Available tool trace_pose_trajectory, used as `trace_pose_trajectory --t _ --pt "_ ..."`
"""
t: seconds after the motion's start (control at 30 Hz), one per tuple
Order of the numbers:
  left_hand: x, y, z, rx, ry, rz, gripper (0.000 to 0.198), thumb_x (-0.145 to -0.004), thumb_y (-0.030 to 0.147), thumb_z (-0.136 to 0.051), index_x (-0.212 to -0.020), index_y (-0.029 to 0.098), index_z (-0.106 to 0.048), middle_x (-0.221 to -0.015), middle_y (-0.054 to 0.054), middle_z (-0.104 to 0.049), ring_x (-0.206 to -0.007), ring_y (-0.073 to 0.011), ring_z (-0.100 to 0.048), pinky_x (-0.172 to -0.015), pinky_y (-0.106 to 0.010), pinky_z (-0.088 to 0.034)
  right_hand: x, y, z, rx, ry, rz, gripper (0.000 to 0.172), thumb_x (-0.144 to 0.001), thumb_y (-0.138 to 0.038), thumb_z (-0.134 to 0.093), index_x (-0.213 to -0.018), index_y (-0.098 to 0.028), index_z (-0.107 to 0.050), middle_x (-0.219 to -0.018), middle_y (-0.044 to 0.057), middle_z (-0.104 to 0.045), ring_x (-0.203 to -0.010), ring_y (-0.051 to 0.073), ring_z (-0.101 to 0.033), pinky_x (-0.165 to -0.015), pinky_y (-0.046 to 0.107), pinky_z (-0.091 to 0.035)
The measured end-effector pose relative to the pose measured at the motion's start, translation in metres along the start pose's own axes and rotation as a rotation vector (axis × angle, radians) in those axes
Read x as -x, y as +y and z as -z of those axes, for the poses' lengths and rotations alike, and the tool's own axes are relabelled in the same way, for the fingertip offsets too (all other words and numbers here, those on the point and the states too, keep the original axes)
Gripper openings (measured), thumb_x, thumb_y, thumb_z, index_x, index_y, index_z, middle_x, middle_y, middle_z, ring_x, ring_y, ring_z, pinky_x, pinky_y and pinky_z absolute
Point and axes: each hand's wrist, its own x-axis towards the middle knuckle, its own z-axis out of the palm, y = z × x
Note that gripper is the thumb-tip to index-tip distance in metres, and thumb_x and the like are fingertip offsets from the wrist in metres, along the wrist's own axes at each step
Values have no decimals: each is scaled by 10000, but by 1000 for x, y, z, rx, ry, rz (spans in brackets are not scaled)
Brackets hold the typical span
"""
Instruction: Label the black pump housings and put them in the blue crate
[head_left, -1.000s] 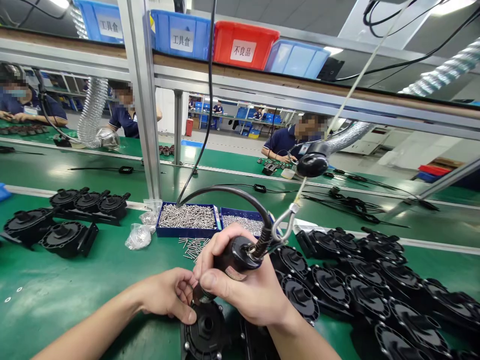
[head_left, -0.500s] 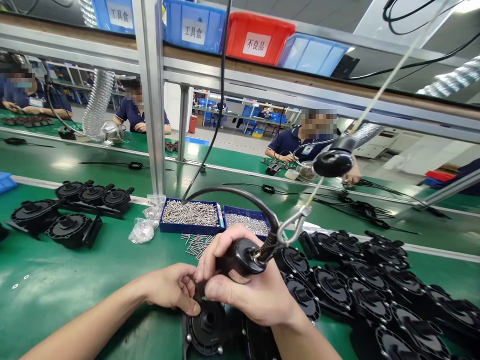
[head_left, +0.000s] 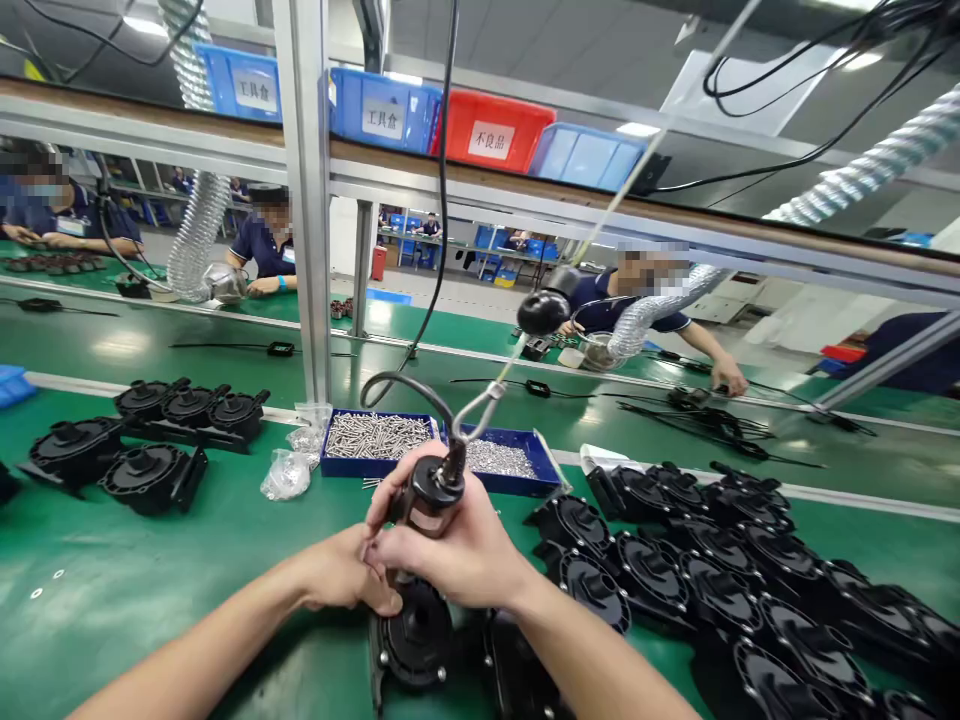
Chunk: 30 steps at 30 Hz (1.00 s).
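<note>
My right hand is wrapped round a dark electric screwdriver, which stands nearly upright with its cord and hanging hook at the top. Below it lies a round black plastic housing with bright screws in its rim. My left hand is closed beside the screwdriver's lower end, its thumb at the housing's upper left edge. What its curled fingers pinch is hidden, as is the screwdriver's tip. Another black housing sits partly under my right forearm.
Blue trays of long screws and small metal parts stand ahead, beside plastic bags. Finished-looking black housings crowd the right; others lie left. A metal post rises ahead. Co-workers sit across the bench.
The screwdriver has swung left and become more upright with my right hand. My left hand stays by the housing. The view has shifted, and a co-worker's arm now stretches to the right.
</note>
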Motion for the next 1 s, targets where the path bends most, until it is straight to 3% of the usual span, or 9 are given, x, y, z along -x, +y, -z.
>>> trace_pose_trajectory --t 0.07,0.13,0.23,0.3,0.4,0.5,0.67,0.77,1.0 --pt "-2 -2 2 -12 9 29 303 -581 280 -770 -671 205 -490 -578 57 -459 -521 -93 -358 -470 -263 -217 -10 2 -6 10 -49 26 383 -832 -365 -902 -946 -220 -567 -811 14 -681 -687 185 -649 -671 360 -583" --pt "-3 -3 3 -16 28 43 311 -568 287 -776 -675 206 -495 -604 47 -495 -525 -94 -371 -459 -262 -218 -12 5 -14 10 58 56 359 -877 -398 -856 -945 -226 -549 -778 -9 -643 -628 156 -604 -623 324 -555" --pt "-1 0 2 -12 38 21 336 -561 269 -790 -708 211 -494 -602 54 -493 -538 -96 -383 -476 -258 -239 -3 14 -22 -22 230 94 357 -919 -409 -809 -1082 -240 -540 -885 7 -645 -696 159 -625 -656 312 -552" --pt "2 5 1 -7 27 -4 353 -574 269 -789 -722 216 -473 -595 69 -459 -542 -90 -370 -496 -255 -243 4 21 -21 -128 175 95 451 -892 -467 -797 -1188 -236 -547 -983 49 -665 -762 191 -651 -679 335 -565" --pt "4 10 2 -34 20 22 389 -588 326 -792 -727 219 -445 -620 68 -459 -555 -87 -364 -496 -254 -247 7 31 -15 -373 69 23 600 -797 -549 -770 -1237 -178 -600 -972 88 -684 -647 186 -607 -539 302 -521" --pt "3 8 4 -57 41 76 441 -565 357 -807 -761 223 -434 -646 69 -471 -581 -94 -375 -491 -247 -251 2 38 -14 -464 113 40 567 -821 -595 -680 -1141 -127 -658 -859 92 -695 -500 147 -526 -446 275 -450" --pt "-2 0 8 -79 16 69 468 -565 376 -811 -880 197 -514 -764 44 -545 -631 -106 -436 -505 -242 -269 -9 39 -21 -311 203 152 591 -852 -712 -719 -1058 -167 -621 -726 28 -665 -428 106 -487 -417 228 -394" --pt "-4 -3 10 -89 10 44 502 -584 389 -824 -950 187 -548 -819 32 -562 -668 -123 -479 -514 -250 -298 -11 35 -24 -147 273 137 556 -822 -669 -827 -958 -190 -579 -615 -43 -583 -400 87 -469 -411 207 -394" --pt "-8 -7 10 -116 -40 -60 443 -600 407 -847 -885 169 -607 -725 36 -537 -641 -133 -458 -541 -272 -317 -6 33 -27 -65 336 186 592 -822 -712 -815 -929 -186 -566 -595 -39 -581 -404 87 -482 -387 189 -375"
